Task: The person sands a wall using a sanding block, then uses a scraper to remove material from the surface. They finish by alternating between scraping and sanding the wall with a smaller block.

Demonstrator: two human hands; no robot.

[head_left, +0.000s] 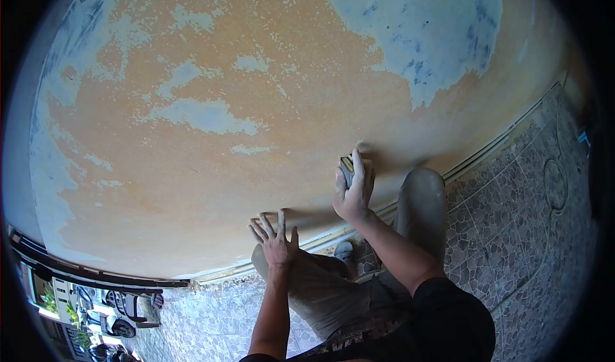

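Note:
My left hand (277,243) rests against the low part of the wall (211,170), fingers spread and holding nothing. Higher up and to the right, my right hand (356,189) is closed around a small sanding block (347,168), dark with a yellowish edge, close to the wall surface. Its working face is hidden by the hand and wall. The wall has orange-tan paint broken by pale bluish bare patches (205,115). Pale dust coats the fingers of both hands.
My bent knees (423,195) are close to the wall, above a stone-patterned tiled floor (487,234). A ledge (487,150) runs along the wall's foot. A hose or cable (556,186) lies looped at right. A parked motorbike (115,323) stands at lower left.

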